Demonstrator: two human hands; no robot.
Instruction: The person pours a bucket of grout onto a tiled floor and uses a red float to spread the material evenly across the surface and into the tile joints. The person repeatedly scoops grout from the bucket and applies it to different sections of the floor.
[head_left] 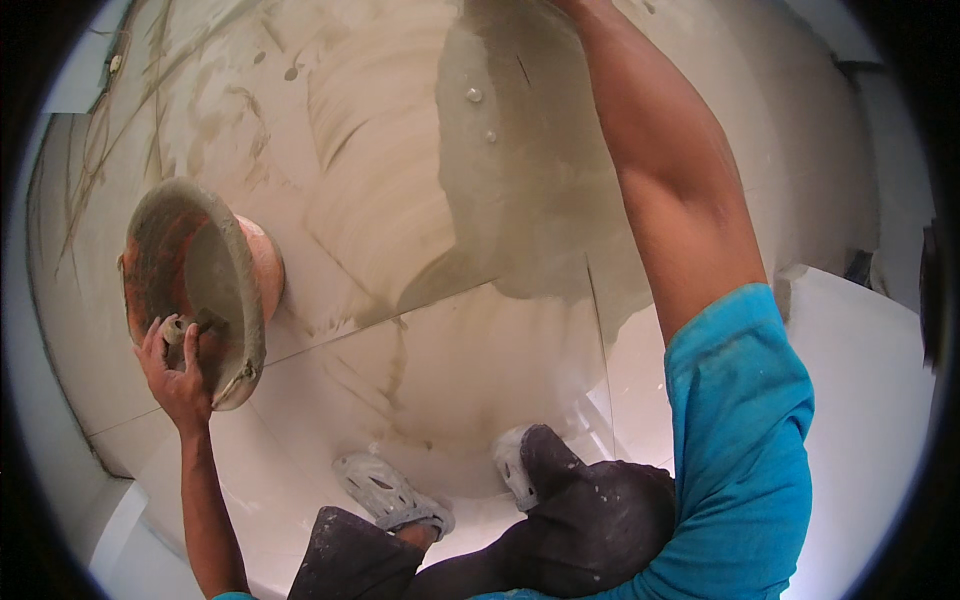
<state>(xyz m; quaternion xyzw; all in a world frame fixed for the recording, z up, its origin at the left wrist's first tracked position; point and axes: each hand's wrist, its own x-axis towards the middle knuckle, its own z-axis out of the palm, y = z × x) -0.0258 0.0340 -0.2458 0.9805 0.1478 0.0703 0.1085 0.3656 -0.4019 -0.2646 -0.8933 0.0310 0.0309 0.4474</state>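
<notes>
My left hand reaches over the near rim of a tilted, orange-red bucket caked with grey mortar. Its fingers and thumb close around the round, mortar-smeared end of a tool handle; the rest of that tool is mostly hidden inside the bucket. Grey wet mortar lies inside. My right arm, in a blue sleeve, stretches far forward, and its hand is cut off by the top edge. Beside this forearm spreads a dark wet patch on the beige tiled floor.
My feet, in pale clogs spattered with grey, stand on the tiles below the wet patch. Thin joint lines cross the floor. A white block-like surface stands at the right, and thin cords lie at the far left.
</notes>
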